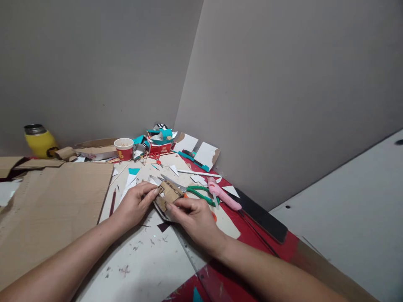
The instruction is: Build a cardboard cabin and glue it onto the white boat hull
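Both my hands meet over a small brown cardboard piece at the middle of the work surface. My left hand pinches its left edge with closed fingertips. My right hand presses and grips the piece's lower right side, fingers curled. Green-handled scissors lie just right of the piece, blades pointing toward it. A pink glue gun rests beside the scissors.
A large brown cardboard sheet covers the left. A red paper cup, teal and white paper scraps and a yellow bottle stand at the back near the grey walls. A black strip lies at the right edge.
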Available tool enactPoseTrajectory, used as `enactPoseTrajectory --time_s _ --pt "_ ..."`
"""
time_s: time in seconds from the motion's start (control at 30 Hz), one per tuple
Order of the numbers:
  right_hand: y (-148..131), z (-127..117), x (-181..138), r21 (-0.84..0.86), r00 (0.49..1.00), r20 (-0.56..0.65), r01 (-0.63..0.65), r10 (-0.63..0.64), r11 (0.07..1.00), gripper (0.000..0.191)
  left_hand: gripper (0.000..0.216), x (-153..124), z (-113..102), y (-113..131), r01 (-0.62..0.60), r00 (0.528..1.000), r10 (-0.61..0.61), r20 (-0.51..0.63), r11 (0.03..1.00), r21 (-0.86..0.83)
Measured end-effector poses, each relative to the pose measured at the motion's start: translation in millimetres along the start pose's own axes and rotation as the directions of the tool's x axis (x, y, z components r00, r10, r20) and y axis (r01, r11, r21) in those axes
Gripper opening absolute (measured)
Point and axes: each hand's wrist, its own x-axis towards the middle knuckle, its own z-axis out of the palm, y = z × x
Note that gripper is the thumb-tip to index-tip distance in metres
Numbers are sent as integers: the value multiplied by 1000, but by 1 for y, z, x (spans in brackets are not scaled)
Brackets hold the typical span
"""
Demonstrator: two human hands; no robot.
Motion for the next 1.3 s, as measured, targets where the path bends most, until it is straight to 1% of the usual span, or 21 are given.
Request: enactPoseTrajectory --time_s 0.07,0.13,0.33,0.43,0.57,0.67,0.77,0.9,1.03,1.13,1.3 --pt "1 1 0 30 1000 -1 -25 25 999 34 31 0 0 1 0 1000 -1 17 1000 13" --pt "2 1 0 8 1000 -16 -15 15 1000 34 33 0 0 1 3 1000 -4 26 1000 16" --pt "10 2 3 -132 983 -104 134 -148 982 31 29 -1 3 -1 3 1000 -3 7 999 -52" --pt "13 3 3 -173 978 -100 162 -181 972 30 29 -2 5 -4 31 999 -32 -11 998 -62" --pt "16 4 3 -227 973 -80 193 -216 954 28 33 -4 8 -5 78 994 -81 -76 996 -52" --pt "18 5 3 -288 969 -56 215 -241 933 28 34 -5 9 -5 84 992 -89 -87 995 -59" --pt "20 5 2 -304 971 -26 220 -239 927 28 34 -6 9 -5 79 993 -85 -81 994 -69" --pt "20 2 4 -281 976 23 213 -216 936 31 37 -7 9 -7 88 995 -90 -35 995 -46" --pt "20 -1 6 -276 981 77 190 -176 942 30 39 -7 6 -6 73 997 -72 -12 993 88" --pt "21 -2 6 -271 981 90 190 -172 944 30 42 -6 4 -4 53 999 -53 -8 981 185" --pt "22 -3 7 -272 984 100 172 -150 947 29 55 -7 3 -5 28 999 -34 25 976 218"
